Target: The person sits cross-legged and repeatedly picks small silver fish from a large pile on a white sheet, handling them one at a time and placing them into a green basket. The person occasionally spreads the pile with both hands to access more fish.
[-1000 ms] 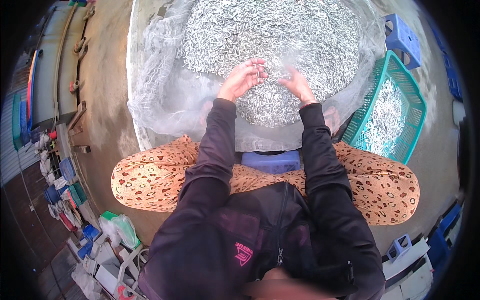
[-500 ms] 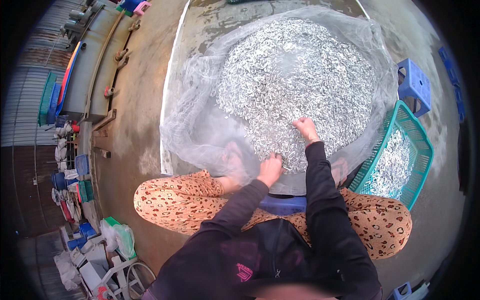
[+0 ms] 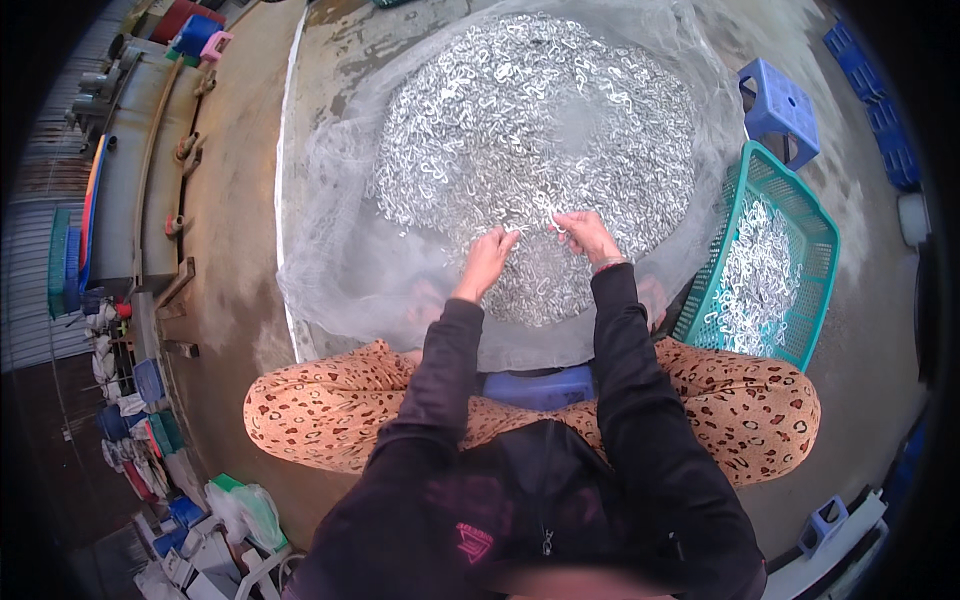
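Observation:
A wide heap of small, silvery-white curled pieces (image 3: 460, 140) lies on a sheer white net (image 3: 340, 240) spread on the ground before me. Over the near part of the heap, my left hand (image 3: 485, 262) has thumb and fingers pinched together, with a small whitish curled piece at their tips. Just to its right, my right hand (image 3: 588, 237) is closed in a pinch on a similar pale piece. The hands are a short gap apart. Whether the pieces are fish or something else, I cannot tell at this size.
On my right stands a teal basket (image 3: 822, 275) partly filled with the same pieces. Beyond it is a blue plastic stool (image 3: 785, 105). A blue seat (image 3: 540, 388) shows between my legs. Blue crates (image 3: 870, 100) sit far right; metal tanks (image 3: 125, 190) line the left.
Both hands have come up from the heap and nearer each other, now with pale pieces at their fingertips. The view has shifted, so the heap and basket appear further left.

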`<state>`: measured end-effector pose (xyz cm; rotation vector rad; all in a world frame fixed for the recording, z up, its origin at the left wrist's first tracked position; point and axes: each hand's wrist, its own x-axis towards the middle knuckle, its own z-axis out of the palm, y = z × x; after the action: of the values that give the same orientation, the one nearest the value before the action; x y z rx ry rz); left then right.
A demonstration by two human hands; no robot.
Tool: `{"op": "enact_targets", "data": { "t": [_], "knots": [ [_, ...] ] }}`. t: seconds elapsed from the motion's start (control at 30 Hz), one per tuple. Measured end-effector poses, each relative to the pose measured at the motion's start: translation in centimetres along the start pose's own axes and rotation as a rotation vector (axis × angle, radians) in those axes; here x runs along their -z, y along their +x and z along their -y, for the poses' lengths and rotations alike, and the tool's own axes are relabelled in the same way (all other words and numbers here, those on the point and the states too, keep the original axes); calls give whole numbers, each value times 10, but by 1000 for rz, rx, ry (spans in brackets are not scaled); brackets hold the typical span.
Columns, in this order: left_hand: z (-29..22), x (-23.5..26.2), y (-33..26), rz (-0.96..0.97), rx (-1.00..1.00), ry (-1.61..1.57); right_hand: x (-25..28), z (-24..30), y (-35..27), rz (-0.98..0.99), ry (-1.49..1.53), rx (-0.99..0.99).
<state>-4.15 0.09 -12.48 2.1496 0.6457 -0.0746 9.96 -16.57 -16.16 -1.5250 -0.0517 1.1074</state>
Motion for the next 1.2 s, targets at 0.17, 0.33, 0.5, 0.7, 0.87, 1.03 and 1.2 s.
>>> {"op": "enact_targets", "data": {
  "t": [0.17, 0.33, 0.5, 0.7, 0.87, 1.03, 1.2],
  "knots": [
    [-1, 2, 9, 50, -98, -18, 6, 0, 1, 28, 110, 42],
    [-4, 5, 16, 127, -52, -189, 8, 2, -4, 184, 507, 47],
    [-16, 5, 18, 139, -44, -414, -1, 10, -8, 244, 685, 28],
    [-27, 10, 13, 52, -163, -285, -24, 18, -10, 323, 773, 17],
    [-36, 22, 5, 18, -190, 114, -35, 23, -8, 319, 405, 168],
    [-37, 25, 1, -84, -61, -7, -46, 31, -3, 120, 321, 189],
    [-33, 30, 6, -6, 146, 141, -66, 47, -15, 14, -110, 394]
  ]
}}
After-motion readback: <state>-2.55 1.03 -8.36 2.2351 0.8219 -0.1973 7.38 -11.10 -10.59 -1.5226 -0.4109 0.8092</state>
